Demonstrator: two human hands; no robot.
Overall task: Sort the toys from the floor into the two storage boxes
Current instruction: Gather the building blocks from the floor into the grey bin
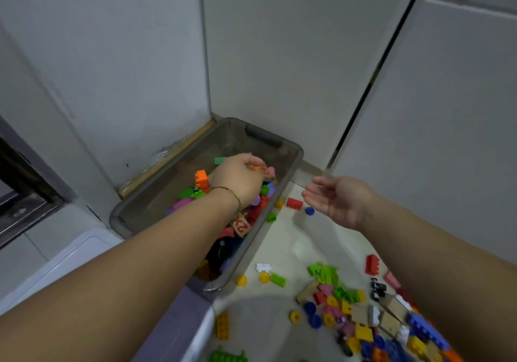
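A grey translucent storage box [291, 166] stands on the floor in the corner, partly filled with coloured plastic bricks and a wooden number block [241, 226]. My left hand [240, 177] hovers over the box and grips a wooden block with red print [265, 172]. My right hand [338, 199] floats above the floor to the right of the box, palm up, fingers relaxed, holding nothing. A heap of mixed toys [363, 317] lies on the floor at the lower right: bricks, round pieces, wooden blocks.
White cupboard doors [419, 110] rise behind the box and to the right. A red brick [294, 203] and a blue piece [309, 210] lie beside the box. A white lid or box edge [70, 258] sits at the lower left. A yellow brick [223, 326] lies near the bottom.
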